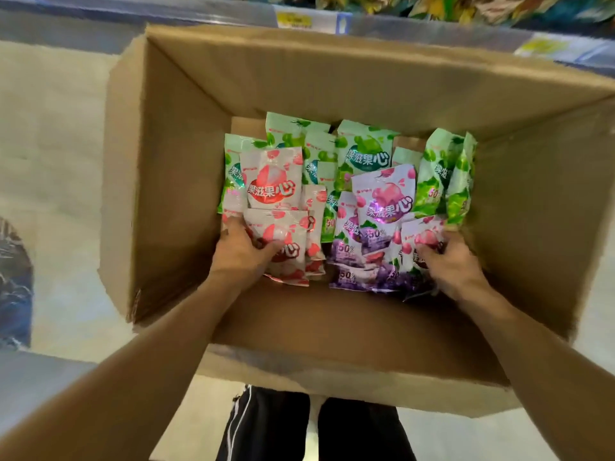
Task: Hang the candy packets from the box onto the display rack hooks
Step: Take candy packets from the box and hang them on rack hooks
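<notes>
Glossy crinkled candy packets fill the cardboard box; both hands grasp some.

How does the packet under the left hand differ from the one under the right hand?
The packet in the left hand is white with red fruit art; the packet in the right hand is pale with pink peach art. The red packet lies atop other red ones at the box's left; the pink one lies on purple packets at the right. Both lie inside the cardboard box, each gripped at its lower part.
</notes>
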{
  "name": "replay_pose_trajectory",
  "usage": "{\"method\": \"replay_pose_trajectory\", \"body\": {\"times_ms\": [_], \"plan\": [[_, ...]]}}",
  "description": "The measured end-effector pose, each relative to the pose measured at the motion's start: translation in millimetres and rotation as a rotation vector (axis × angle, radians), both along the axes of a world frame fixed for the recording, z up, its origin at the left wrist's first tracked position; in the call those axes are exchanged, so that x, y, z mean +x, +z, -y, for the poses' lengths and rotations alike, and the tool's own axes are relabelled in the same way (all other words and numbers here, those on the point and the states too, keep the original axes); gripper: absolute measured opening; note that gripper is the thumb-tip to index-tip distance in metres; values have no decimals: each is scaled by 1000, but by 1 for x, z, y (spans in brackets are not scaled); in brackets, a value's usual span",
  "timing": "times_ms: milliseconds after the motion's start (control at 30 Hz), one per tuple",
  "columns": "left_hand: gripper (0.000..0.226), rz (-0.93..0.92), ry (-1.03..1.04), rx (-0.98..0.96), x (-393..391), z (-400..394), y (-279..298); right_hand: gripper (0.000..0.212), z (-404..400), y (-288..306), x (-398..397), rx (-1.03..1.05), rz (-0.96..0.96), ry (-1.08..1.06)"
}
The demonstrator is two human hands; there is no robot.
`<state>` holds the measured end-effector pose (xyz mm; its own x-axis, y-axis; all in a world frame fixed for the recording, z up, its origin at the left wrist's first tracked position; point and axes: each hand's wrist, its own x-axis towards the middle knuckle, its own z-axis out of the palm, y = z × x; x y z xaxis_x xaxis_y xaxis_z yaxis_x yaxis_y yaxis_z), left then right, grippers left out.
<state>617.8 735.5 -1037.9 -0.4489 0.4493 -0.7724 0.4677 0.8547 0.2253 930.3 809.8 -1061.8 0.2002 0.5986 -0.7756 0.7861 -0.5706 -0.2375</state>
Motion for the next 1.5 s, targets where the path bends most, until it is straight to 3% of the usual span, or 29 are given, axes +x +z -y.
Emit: {"method": "replay_pose_trajectory", "body": {"times_ms": [167, 300, 433, 567, 733, 833, 933, 1067, 1167, 1200, 1267, 1367, 1467, 1500], "plan": [[79, 68, 160, -14, -1, -1, -11, 44, 11, -15, 5, 63, -154, -220], [73, 100, 147, -52, 2, 0, -6, 51, 12, -10, 0, 37, -145, -212], [64, 140, 102, -2, 2, 1, 1, 83, 16, -3, 2, 57, -128, -114], [57, 287, 246, 183, 4, 5, 27, 63, 12, 45, -18, 88, -111, -64], [46, 440, 426, 301, 2, -4, 90, 41, 5, 111, -41, 219, -351, -112], [31, 552, 568, 370, -6, -19, 153, 40, -13, 178, -61, 267, -514, -220], [41, 680, 728, 463, -19, -36, 234, 46, -39, 272, -85, 309, -621, -197], [38, 762, 763, 623, -41, -61, 363, 39, -73, 385, -112, 327, -728, -212], [38, 713, 750, 738, -65, -70, 464, 95, -89, 482, -141, 362, -781, -149], [43, 689, 727, 778, -71, -70, 499, 101, -92, 519, -150, 379, -817, -132], [46, 637, 677, 860, -82, -71, 574, 87, -95, 595, -171, 431, -928, -83], [37, 565, 686, 992, -99, -62, 680, 49, -100, 694, -197, 535, -1024, 86], [71, 478, 668, 1100, -114, -43, 770, 33, -93, 790, -219, 596, -1114, 186], [66, 456, 662, 1145, -119, -35, 799, 29, -89, 819, -227, 615, -1136, 205]]}}
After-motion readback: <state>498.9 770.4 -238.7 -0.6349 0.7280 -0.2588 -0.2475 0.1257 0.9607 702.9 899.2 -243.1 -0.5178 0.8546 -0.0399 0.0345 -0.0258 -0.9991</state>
